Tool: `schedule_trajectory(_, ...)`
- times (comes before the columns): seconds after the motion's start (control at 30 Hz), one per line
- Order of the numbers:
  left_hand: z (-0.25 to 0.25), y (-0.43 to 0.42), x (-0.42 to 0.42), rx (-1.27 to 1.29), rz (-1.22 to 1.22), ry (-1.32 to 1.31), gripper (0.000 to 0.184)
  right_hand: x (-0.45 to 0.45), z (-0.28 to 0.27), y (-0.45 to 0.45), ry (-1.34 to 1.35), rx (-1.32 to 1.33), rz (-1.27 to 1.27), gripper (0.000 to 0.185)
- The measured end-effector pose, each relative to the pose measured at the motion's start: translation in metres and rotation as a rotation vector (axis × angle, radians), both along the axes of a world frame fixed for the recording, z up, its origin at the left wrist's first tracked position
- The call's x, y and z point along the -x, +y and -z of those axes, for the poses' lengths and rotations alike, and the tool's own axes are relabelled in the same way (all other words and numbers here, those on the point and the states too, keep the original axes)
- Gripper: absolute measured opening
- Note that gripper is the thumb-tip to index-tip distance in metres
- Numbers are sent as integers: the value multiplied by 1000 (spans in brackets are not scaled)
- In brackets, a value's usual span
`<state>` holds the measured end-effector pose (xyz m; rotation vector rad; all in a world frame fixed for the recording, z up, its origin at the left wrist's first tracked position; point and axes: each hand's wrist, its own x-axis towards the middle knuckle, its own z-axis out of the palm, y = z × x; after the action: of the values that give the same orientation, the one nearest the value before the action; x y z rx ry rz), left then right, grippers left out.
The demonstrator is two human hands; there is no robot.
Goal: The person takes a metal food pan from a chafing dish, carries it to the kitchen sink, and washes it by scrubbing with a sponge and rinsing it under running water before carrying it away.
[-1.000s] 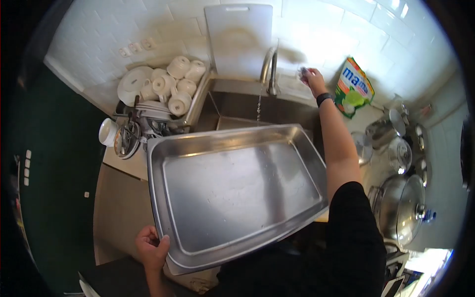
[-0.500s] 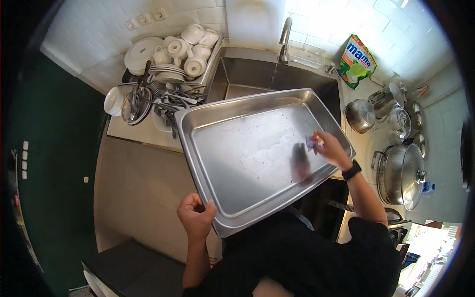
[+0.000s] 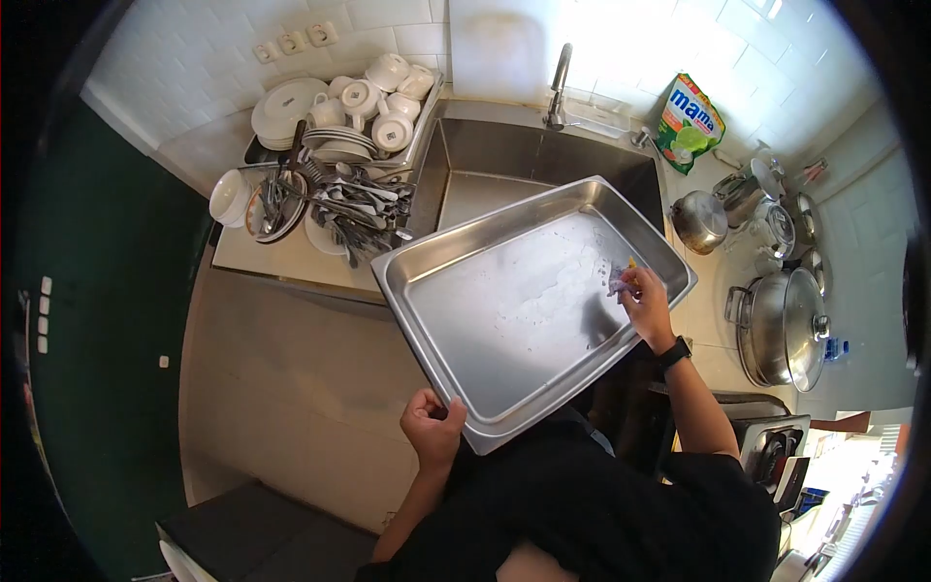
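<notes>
A large rectangular stainless steel pan (image 3: 504,378) is held tilted in front of my body, its far edge over the front of the sink. My left hand (image 3: 433,427) grips its near left corner, thumb over the rim. Inside the pan, near the right end, my right hand (image 3: 645,296) pinches a small crumpled greyish-purple scrubber (image 3: 617,282) with a bit of yellow showing. I cannot tell exactly what kind of scrubber it is. Wet patches and small specks mark the pan's bottom around it.
Behind the pan is a steel sink (image 3: 543,150) with a faucet (image 3: 560,87). Stacked white cups (image 3: 393,131), plates (image 3: 287,109) and piled cutlery (image 3: 364,209) crowd the left counter. On the right stand a green soap pouch (image 3: 689,126), a small pot (image 3: 699,221) and a big lidded pot (image 3: 784,330).
The pan's left end has swung right and nearer, with my left hand moving right along with it. My right hand has shifted slightly right and down, still holding the scrubber.
</notes>
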<state>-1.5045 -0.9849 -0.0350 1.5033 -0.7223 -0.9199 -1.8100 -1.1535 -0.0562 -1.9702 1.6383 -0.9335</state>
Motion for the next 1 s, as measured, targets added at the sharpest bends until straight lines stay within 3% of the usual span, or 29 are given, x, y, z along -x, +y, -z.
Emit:
schedule_trajectory(0.4, 23, 7, 18, -111, 222, -56, 19, 17, 19, -34, 145, 24, -73, 22)
schedule_trajectory(0.5, 23, 5, 12, -250, 311, -70, 26, 21, 25, -38, 143, -8, -77, 22)
schedule_trajectory(0.7, 72, -20, -3, -327, 262, 126, 36, 17, 28, -27, 250, 40, -68, 20)
schedule_trajectory(0.8, 115, -31, -10, -247, 258, 131, 38, 16, 29, -28, 231, 44, -22, 19)
schedule_trajectory(0.87, 130, -35, -14, -374, 327, 316, 38, 15, 22, -35, 192, 33, -16, 19)
schedule_trajectory(1.0, 114, -40, -6, -470, 404, 567, 28, 25, 34, -47, 271, 64, -107, 20)
